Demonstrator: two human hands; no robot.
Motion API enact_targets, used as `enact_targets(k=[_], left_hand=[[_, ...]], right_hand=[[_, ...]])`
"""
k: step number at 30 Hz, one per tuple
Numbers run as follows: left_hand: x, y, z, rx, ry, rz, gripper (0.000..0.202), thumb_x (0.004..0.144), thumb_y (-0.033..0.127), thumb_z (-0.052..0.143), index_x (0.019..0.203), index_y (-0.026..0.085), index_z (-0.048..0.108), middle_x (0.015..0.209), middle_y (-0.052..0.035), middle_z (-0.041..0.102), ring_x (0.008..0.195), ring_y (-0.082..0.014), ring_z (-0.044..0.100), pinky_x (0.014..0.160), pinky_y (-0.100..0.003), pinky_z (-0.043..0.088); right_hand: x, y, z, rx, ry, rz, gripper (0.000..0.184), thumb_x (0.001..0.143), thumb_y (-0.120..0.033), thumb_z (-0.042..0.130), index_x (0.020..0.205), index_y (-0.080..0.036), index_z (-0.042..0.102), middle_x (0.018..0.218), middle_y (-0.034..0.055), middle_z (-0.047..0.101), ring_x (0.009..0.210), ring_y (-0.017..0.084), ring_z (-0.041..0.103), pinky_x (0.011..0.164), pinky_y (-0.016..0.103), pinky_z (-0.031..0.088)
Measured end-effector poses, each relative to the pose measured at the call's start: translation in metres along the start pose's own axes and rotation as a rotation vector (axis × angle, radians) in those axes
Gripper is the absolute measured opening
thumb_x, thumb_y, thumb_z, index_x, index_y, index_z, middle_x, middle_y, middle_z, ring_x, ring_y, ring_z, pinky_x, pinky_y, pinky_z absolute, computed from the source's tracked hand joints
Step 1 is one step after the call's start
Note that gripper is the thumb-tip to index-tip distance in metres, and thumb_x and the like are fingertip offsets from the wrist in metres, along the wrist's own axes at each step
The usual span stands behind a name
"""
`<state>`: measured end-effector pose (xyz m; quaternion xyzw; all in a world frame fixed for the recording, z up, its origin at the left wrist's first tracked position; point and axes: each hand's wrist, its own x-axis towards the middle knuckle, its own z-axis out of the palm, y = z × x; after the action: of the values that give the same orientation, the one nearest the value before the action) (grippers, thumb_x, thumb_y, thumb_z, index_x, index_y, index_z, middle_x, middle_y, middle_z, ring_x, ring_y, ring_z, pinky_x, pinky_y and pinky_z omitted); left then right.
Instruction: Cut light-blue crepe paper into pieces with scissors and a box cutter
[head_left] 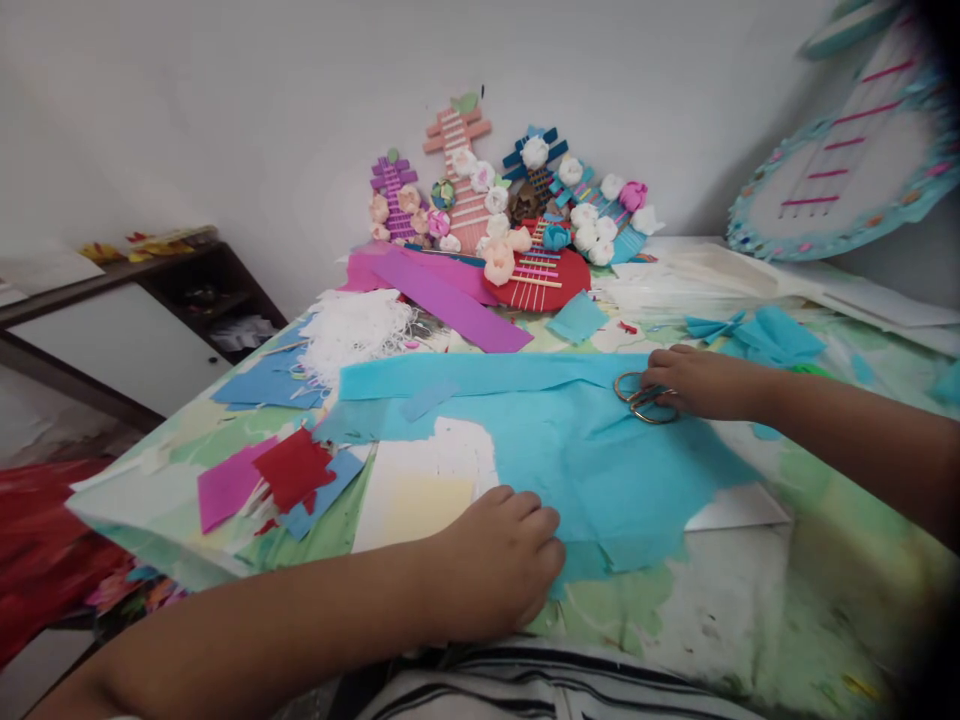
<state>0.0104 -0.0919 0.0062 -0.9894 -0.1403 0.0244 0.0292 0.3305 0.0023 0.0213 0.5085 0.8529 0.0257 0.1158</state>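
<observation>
Turquoise sheet [592,490] at centre: thin matt paper by its look, slightly see-through, softly creased. Folded strip [480,374] along its far side: same papery finish, smoother. Scissors [643,412] to the right: shiny metal loops, goldish glint. Purple strip [457,298], far side: matt paper, flat and smooth. White heap [352,335], far left of centre: stringy, rough, fluffy — exact material unclear. Table covering [840,465]: smooth, paint-like patches, dull sheen. Cabinet door [112,340], far left: smooth, low sheen. Red sheet [45,550], left: wrinkled, glossy — plastic-looking. Striped garment [555,690], near edge: soft matt cloth.
</observation>
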Motion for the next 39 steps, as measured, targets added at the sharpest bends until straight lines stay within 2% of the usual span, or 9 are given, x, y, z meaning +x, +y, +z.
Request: enact_targets(k=[3, 5, 9, 14, 18, 24, 28, 33, 39], left_hand=[[0.002, 0.002, -0.002, -0.032, 0.007, -0.024, 0.02, 0.082, 0.035, 0.043, 0.08, 0.017, 0.051, 0.081, -0.0047, 0.05, 0.075, -0.0202, 0.045, 0.062, -0.034, 0.037], [0.003, 0.002, -0.004, -0.043, -0.019, -0.024, 0.015, 0.081, 0.032, 0.046, 0.079, 0.018, 0.05, 0.078, -0.0044, 0.048, 0.074, -0.0201, 0.045, 0.06, -0.033, 0.036], [0.003, 0.001, -0.006, -0.071, -0.077, -0.014, 0.006, 0.072, 0.022, 0.053, 0.076, 0.018, 0.048, 0.077, -0.0044, 0.047, 0.071, -0.0189, 0.044, 0.057, -0.031, 0.036], [0.006, 0.001, 0.002, -0.087, -0.067, -0.011, 0.007, 0.07, 0.019, 0.053, 0.076, 0.017, 0.049, 0.075, -0.0041, 0.046, 0.068, -0.0182, 0.043, 0.057, -0.031, 0.037], [0.007, 0.003, 0.005, -0.041, -0.026, 0.03, 0.006, 0.071, 0.018, 0.049, 0.076, 0.014, 0.05, 0.071, -0.0058, 0.045, 0.065, -0.0189, 0.043, 0.054, -0.031, 0.037], [0.009, -0.006, -0.024, -0.033, -0.002, 0.049, 0.013, 0.079, 0.016, 0.04, 0.077, 0.011, 0.052, 0.073, -0.0071, 0.049, 0.071, -0.0201, 0.046, 0.06, -0.031, 0.039], [0.017, -0.025, -0.056, -0.095, 0.019, -0.104, 0.014, 0.08, 0.018, 0.039, 0.08, 0.011, 0.052, 0.075, -0.0052, 0.052, 0.065, -0.0156, 0.047, 0.059, -0.027, 0.038], [0.04, -0.067, -0.086, -0.09, 0.117, -0.321, 0.011, 0.077, 0.018, 0.041, 0.078, 0.014, 0.052, 0.069, -0.0024, 0.052, 0.062, -0.0148, 0.048, 0.055, -0.025, 0.034], [0.069, -0.122, -0.095, -0.106, 0.282, -0.454, 0.012, 0.077, 0.019, 0.039, 0.075, 0.014, 0.05, 0.067, -0.002, 0.053, 0.057, -0.012, 0.046, 0.05, -0.024, 0.03]], right_hand=[[0.001, -0.005, -0.008, 0.019, -0.135, 0.06, 0.028, 0.065, -0.018, 0.05, 0.09, -0.02, 0.062, 0.087, 0.0098, 0.058, 0.079, 0.023, 0.053, 0.063, 0.031, 0.037], [0.002, -0.008, -0.013, 0.022, -0.206, 0.118, 0.026, 0.064, -0.018, 0.05, 0.087, -0.023, 0.061, 0.079, 0.0078, 0.06, 0.07, 0.022, 0.055, 0.056, 0.029, 0.035], [0.001, -0.015, -0.017, 0.061, -0.289, 0.225, 0.021, 0.075, -0.026, 0.041, 0.08, -0.024, 0.061, 0.072, 0.0066, 0.061, 0.063, 0.02, 0.055, 0.052, 0.029, 0.033], [-0.004, -0.024, -0.008, 0.186, -0.247, 0.348, 0.036, 0.081, -0.039, 0.032, 0.068, -0.02, 0.06, 0.07, 0.0088, 0.062, 0.059, 0.019, 0.054, 0.053, 0.03, 0.035], [-0.011, -0.028, 0.002, 0.137, -0.19, 0.459, 0.036, 0.079, -0.041, 0.033, 0.063, -0.019, 0.056, 0.066, 0.01, 0.058, 0.059, 0.02, 0.053, 0.05, 0.029, 0.033], [-0.021, -0.024, 0.006, 0.231, -0.147, 0.654, 0.018, 0.071, -0.036, 0.046, 0.067, -0.019, 0.05, 0.075, 0.0185, 0.06, 0.07, 0.028, 0.057, 0.053, 0.034, 0.035], [-0.026, -0.022, 0.003, 0.378, -0.214, 0.75, 0.014, 0.071, -0.029, 0.047, 0.076, -0.018, 0.052, 0.064, 0.0151, 0.063, 0.057, 0.022, 0.059, 0.051, 0.031, 0.038], [-0.026, -0.022, 0.004, 0.474, -0.259, 0.88, 0.035, 0.07, -0.021, 0.046, 0.103, -0.01, 0.047, 0.055, 0.0103, 0.062, 0.046, 0.019, 0.057, 0.044, 0.027, 0.039], [-0.02, -0.014, 0.014, 0.417, -0.264, 0.91, 0.01, 0.063, -0.017, 0.052, 0.061, -0.009, 0.057, 0.051, 0.012, 0.058, 0.046, 0.019, 0.056, 0.043, 0.026, 0.036]])
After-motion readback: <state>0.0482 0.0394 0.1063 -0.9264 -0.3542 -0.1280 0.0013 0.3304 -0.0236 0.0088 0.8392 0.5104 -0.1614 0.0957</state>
